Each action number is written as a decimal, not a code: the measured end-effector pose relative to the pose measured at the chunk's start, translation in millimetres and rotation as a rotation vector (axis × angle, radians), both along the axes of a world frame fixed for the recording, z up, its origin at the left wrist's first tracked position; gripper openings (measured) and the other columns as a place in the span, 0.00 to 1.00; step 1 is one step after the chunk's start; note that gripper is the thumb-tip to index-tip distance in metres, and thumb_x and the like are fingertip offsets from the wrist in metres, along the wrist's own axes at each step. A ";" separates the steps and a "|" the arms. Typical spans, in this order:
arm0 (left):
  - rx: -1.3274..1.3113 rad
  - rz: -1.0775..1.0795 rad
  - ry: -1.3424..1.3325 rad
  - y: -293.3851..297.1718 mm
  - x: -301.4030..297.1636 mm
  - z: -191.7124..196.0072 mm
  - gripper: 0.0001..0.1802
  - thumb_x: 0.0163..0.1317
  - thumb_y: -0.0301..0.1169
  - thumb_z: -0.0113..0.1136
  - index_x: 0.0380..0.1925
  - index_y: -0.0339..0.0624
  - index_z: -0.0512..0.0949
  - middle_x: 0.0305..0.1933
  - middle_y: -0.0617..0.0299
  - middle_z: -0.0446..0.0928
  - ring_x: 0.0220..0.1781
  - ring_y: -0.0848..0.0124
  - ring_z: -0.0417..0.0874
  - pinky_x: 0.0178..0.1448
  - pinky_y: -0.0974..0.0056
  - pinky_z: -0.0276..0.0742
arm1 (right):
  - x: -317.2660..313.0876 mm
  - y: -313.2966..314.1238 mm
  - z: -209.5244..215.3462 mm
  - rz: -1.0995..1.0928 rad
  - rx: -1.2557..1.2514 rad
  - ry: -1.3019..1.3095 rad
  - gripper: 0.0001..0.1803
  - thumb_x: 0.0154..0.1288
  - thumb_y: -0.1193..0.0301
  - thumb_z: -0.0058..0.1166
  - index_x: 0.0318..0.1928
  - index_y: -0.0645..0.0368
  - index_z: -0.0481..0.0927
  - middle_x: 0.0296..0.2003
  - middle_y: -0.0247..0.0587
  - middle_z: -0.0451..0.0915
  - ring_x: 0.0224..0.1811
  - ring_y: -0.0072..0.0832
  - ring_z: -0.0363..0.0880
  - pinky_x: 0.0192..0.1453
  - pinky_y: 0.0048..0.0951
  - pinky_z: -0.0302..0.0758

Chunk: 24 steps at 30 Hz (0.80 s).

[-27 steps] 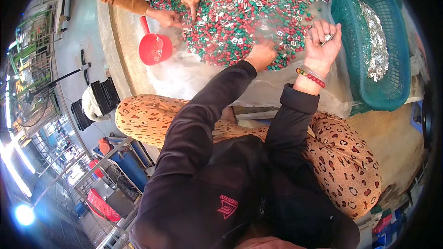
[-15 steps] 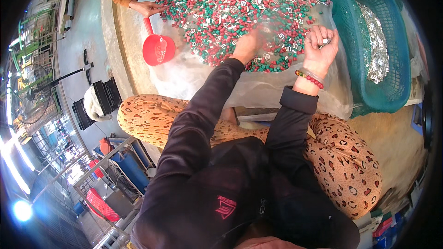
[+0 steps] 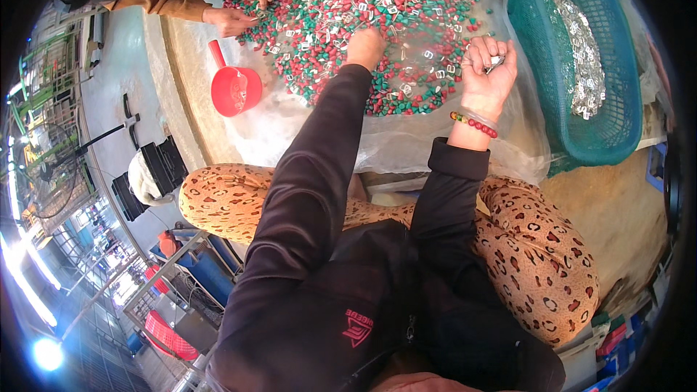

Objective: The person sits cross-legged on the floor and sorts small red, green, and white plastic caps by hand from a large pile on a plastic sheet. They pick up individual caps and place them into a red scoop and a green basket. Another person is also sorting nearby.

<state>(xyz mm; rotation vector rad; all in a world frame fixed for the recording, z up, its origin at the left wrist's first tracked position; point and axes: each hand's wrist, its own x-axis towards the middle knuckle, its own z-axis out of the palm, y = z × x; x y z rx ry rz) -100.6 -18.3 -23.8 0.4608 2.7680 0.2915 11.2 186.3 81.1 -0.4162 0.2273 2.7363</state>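
A wide spread of red and green pebble-like pieces (image 3: pixel 319 25), mixed with small silver metal buckles, lies on a pale translucent sheet (image 3: pixel 290 134). My left hand (image 3: pixel 365 47) reaches into the middle of this spread. Its fingers are bent down among the pieces, and whatever lies between the fingertips is hidden. Over the right edge of the spread, my right hand (image 3: pixel 489 76) is raised with curled fingers. Silver metal buckles (image 3: pixel 495 63) show between the thumb and fingers of that hand.
To the right stands a green basket (image 3: pixel 623 123) lined with netting, holding a heap of silver buckles (image 3: pixel 587 65). A red dipper (image 3: pixel 237 91) with a few metal pieces inside sits at left. Another person's hands (image 3: pixel 231 20) work at the spread's far left.
My left hand has moved left and farther into the spread. My right hand keeps its curled grip. The other person's second hand now shows more fully, over the pieces.
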 end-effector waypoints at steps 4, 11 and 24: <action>0.424 0.059 -0.049 -9.2 -15.1 56.8 0.13 0.57 0.35 0.61 0.31 0.35 0.78 0.29 0.49 0.81 0.33 0.57 0.85 0.38 0.57 0.80 | -2.2 -3.1 -2.8 0.072 0.053 0.004 0.16 0.71 0.62 0.41 0.26 0.57 0.66 0.23 0.35 0.63 0.20 0.23 0.58 0.18 0.23 0.54; 0.680 -0.406 0.001 44.6 10.1 184.1 0.13 0.60 0.37 0.60 0.36 0.37 0.79 0.31 0.54 0.83 0.30 0.63 0.85 0.35 0.61 0.78 | -19.0 -38.5 9.0 0.191 0.154 -0.387 0.15 0.70 0.61 0.43 0.44 0.61 0.73 0.39 0.46 0.75 0.41 0.34 0.72 0.41 0.35 0.70; 0.162 0.025 -0.059 22.6 40.6 15.4 0.14 0.54 0.37 0.64 0.26 0.34 0.80 0.30 0.43 0.80 0.36 0.48 0.83 0.43 0.49 0.78 | 1.3 8.5 -12.1 0.091 -0.011 -0.086 0.18 0.70 0.61 0.47 0.24 0.55 0.63 0.23 0.34 0.62 0.22 0.22 0.57 0.14 0.19 0.50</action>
